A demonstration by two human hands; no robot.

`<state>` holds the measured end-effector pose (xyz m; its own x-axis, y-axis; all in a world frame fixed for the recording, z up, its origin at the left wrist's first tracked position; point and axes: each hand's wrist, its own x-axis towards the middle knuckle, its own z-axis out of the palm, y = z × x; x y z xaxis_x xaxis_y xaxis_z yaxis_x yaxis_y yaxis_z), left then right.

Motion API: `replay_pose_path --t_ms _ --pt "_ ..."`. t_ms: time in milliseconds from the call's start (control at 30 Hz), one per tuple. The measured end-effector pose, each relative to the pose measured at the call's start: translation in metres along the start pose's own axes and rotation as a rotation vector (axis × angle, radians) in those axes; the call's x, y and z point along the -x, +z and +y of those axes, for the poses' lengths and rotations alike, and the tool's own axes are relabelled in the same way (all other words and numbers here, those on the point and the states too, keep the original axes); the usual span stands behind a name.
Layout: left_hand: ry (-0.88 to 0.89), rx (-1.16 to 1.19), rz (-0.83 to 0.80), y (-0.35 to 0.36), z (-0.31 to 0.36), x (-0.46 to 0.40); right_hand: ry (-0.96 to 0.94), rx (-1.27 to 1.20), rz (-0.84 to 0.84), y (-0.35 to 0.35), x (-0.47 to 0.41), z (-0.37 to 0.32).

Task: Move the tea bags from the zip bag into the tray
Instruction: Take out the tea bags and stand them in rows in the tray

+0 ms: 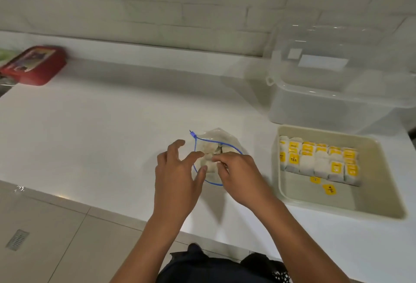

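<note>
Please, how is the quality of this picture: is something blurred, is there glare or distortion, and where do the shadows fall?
Head view: the red box and clear container are smeared; only small glints on the container's top. The wide lens bends the counter edges. Soft light; faint shadows under both hands, at the zip bag. In the tray, yellow tags are readable, slightly soft.

A clear plastic zip bag (215, 145) with a blue zip rim lies on the white counter (101, 125), its mouth spread wide open towards the viewer. Pale tea bags (208, 156) are heaped loosely inside it. To its right, well apart, sits a cream rectangular tray (387, 192). Rows of white tea bags with yellow tags (319, 161) fill the tray's far half, packed side by side, and two loose yellow tags (329, 189) lie on its bare near floor
</note>
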<state>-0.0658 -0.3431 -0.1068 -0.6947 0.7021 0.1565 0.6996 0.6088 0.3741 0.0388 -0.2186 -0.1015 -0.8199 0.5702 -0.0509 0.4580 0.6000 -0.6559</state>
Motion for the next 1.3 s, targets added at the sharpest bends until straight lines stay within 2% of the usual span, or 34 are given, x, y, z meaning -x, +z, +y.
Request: replay_pose_path --t_ms 100,167,233,333,533,633,733,900,1033,1200,1300 --pt "-0.013 -0.042 -0.178 0.001 -0.007 -0.004 0.101 0.103 -0.017 0.021 -0.022 0.006" --pt "-0.029 -0.030 -0.229 -0.004 -0.008 -0.007 0.187 0.128 0.046 0.032 -0.036 0.009" --pt "-0.024 -0.025 -0.217 -0.008 -0.008 -0.009 0.249 0.123 0.107 0.040 -0.048 0.006" --pt "0.018 -0.018 -0.195 -0.014 -0.010 -0.011 0.345 0.191 0.110 0.048 -0.062 -0.005" --pt "0.043 -0.004 -0.218 -0.017 -0.021 -0.013 0.413 0.268 0.186 0.061 -0.064 -0.010" --pt "0.039 0.018 -0.208 -0.016 -0.027 -0.013 0.355 0.155 0.217 0.051 -0.048 -0.020" --pt "0.044 0.057 -0.175 -0.016 -0.031 -0.013 0.324 -0.067 0.263 0.036 -0.022 -0.036" --pt "0.106 0.124 -0.137 -0.009 -0.035 -0.007 0.646 -0.619 0.119 0.022 0.004 -0.050" --pt "0.161 0.112 -0.136 -0.007 -0.036 -0.002 0.725 -0.843 0.083 0.027 0.009 -0.052" --pt "0.194 0.111 -0.092 -0.003 -0.044 -0.001 0.682 -0.863 0.050 0.026 0.009 -0.053" --pt "0.123 0.117 -0.112 -0.007 -0.049 -0.006 0.562 -0.576 0.227 0.025 -0.001 -0.045"
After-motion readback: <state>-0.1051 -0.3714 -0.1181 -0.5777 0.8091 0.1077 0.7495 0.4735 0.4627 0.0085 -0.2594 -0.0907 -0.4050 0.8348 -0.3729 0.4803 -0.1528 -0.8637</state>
